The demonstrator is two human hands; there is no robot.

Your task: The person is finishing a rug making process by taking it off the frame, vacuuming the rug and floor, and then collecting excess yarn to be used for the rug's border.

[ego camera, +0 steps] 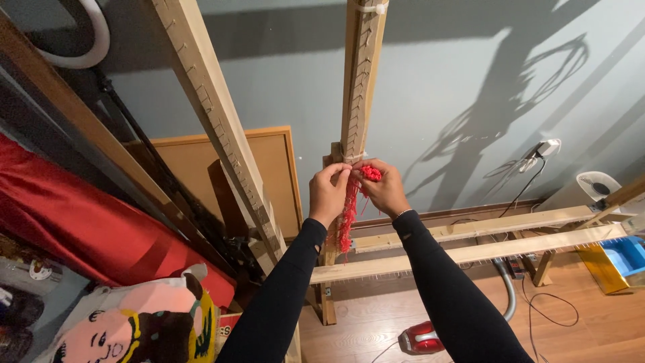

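My left hand (329,191) and my right hand (384,188) are raised together against an upright wooden post (363,81) of a frame. Both hands pinch a bundle of red yarn (369,173) at the post, just below a white tie wrapped around the wood. Loose red strands (347,218) hang down from my hands along the post. Both arms wear black sleeves, and a thin bracelet sits on my right wrist.
A slanted wooden beam (215,114) with small nails runs at the left. Two horizontal nailed rails (484,243) extend right. A red cloth (80,222) and a tufted portrait rug (134,323) lie at the left. A red vacuum (420,337), cables, a blue box (625,255) and a fan (596,185) sit on the wooden floor.
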